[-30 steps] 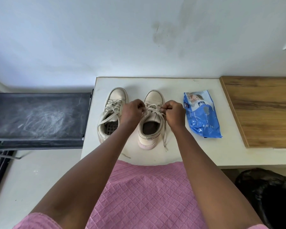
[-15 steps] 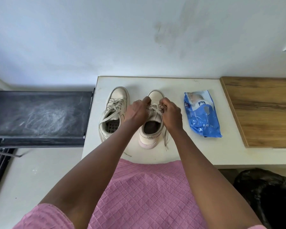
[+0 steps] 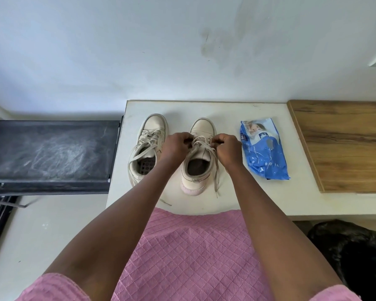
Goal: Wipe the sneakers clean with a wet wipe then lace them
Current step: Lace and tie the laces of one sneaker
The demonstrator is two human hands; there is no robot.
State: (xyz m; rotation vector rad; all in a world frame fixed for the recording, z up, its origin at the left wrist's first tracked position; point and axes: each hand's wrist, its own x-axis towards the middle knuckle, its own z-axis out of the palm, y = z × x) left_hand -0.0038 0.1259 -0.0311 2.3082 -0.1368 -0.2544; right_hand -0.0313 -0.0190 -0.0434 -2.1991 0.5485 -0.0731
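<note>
Two cream sneakers stand side by side on the white table (image 3: pixel 248 200), toes toward the wall. The left sneaker (image 3: pixel 147 146) has loose laces draped over its opening. Over the right sneaker (image 3: pixel 199 161), my left hand (image 3: pixel 176 146) and my right hand (image 3: pixel 228 148) each pinch a strand of its lace (image 3: pixel 201 142) above the tongue. One free lace end (image 3: pixel 217 181) trails down the shoe's right side onto the table. A blue wet wipe pack (image 3: pixel 263 148) lies flat to the right of the shoes.
A wooden board (image 3: pixel 345 144) adjoins the table on the right. A dark scuffed surface (image 3: pixel 48 151) sits lower to the left. A black bag (image 3: pixel 352 253) lies on the floor at lower right. The wall stands right behind the table.
My hands came together over the tongue half a second ago and have now drawn apart sideways, each still pinching the right sneaker's lace.
</note>
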